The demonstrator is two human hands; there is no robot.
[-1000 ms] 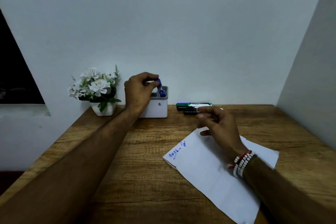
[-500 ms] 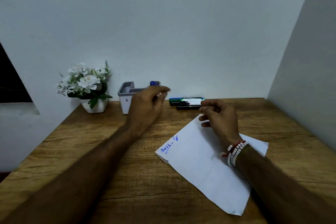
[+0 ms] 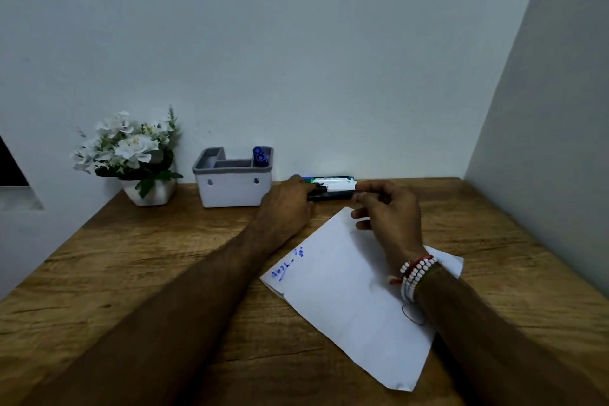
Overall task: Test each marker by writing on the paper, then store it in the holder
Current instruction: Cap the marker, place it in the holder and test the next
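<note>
- Since a moment ago, the left hand [image 3: 286,204] has left the holder [image 3: 232,180] and reached right of it to the markers [image 3: 333,187] by the wall.
- Its fingertips touch the markers' left ends; whether they are clamped cannot be told.
- Two blue markers [image 3: 259,155] stand in the holder's back-right compartment.
- Further right of the holder, the right hand [image 3: 389,217] hovers over the paper [image 3: 346,293], fingers loosely curled, holding nothing.

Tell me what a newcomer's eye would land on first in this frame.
Both hands meet at the far edge of the wooden desk: the left hand and right hand close in on the markers lying against the wall. In front of them lies a white paper with blue scribbles at its left edge. To the left stands a white holder with blue markers in its right compartment, beside a pot of white flowers.
</note>
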